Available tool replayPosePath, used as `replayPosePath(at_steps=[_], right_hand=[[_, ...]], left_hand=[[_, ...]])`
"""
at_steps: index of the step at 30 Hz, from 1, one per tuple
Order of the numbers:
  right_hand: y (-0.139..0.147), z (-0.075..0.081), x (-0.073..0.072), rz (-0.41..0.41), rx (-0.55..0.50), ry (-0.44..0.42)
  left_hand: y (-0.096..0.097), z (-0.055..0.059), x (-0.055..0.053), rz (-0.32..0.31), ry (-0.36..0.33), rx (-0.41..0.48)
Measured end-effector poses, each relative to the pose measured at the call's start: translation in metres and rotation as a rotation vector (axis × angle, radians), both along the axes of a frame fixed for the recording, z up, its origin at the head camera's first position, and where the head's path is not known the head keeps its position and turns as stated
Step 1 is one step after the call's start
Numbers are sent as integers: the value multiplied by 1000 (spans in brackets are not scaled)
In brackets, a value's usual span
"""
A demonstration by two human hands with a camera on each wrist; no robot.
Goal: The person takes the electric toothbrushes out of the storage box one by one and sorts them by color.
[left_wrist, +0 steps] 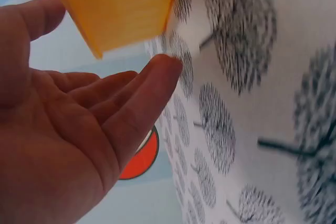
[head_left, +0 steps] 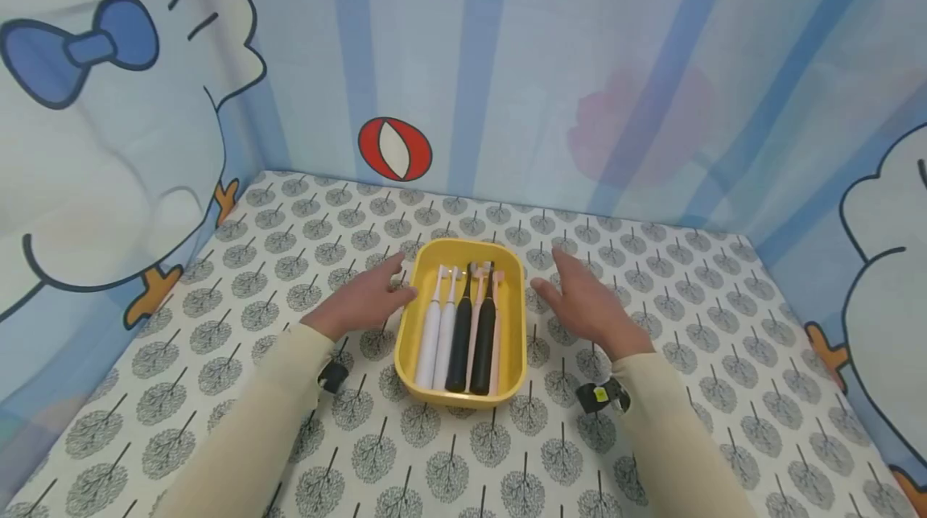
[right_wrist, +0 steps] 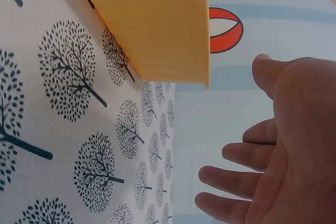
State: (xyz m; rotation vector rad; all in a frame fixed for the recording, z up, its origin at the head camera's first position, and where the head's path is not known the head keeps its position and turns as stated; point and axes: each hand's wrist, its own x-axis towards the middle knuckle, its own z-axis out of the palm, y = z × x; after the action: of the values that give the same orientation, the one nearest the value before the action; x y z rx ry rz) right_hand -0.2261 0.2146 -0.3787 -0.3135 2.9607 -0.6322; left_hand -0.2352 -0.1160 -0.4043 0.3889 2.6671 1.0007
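A yellow tray stands on the patterned cloth, holding several toothbrushes laid lengthwise. Two are white electric toothbrushes on the left, two are black electric toothbrushes, and slimmer pink toothbrushes lie beside the black ones, partly hidden. My left hand is beside the tray's left side, fingers extended; its thumb overlaps the rim in view, and I cannot tell whether it touches. To the right, my right hand is held apart from the tray, fingers extended and nothing in it. The right wrist view shows a gap between thumb and tray wall.
The table is covered by a white cloth printed with grey trees. Behind it hangs a blue-striped curtain with cartoon birds and a red-and-white ball print. A dark wrist device is worn on the right wrist, another on the left.
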Motion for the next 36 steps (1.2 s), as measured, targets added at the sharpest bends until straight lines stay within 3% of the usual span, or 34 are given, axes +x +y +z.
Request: replayPosePath(at_steps=[7,13,23,36], right_hand=[[-1,1,1,11,4,5],[-2,3,2,6,14,-3],[0,3,4,-3,8,-3],[-15,19,8,-3,-4,86]], left_hand=[[11,-2,17,0,-93,94],[20,-3,30,-3,-72,152],[29,-9,41,84,-34,58],[30,-10,42,89,-38,51]])
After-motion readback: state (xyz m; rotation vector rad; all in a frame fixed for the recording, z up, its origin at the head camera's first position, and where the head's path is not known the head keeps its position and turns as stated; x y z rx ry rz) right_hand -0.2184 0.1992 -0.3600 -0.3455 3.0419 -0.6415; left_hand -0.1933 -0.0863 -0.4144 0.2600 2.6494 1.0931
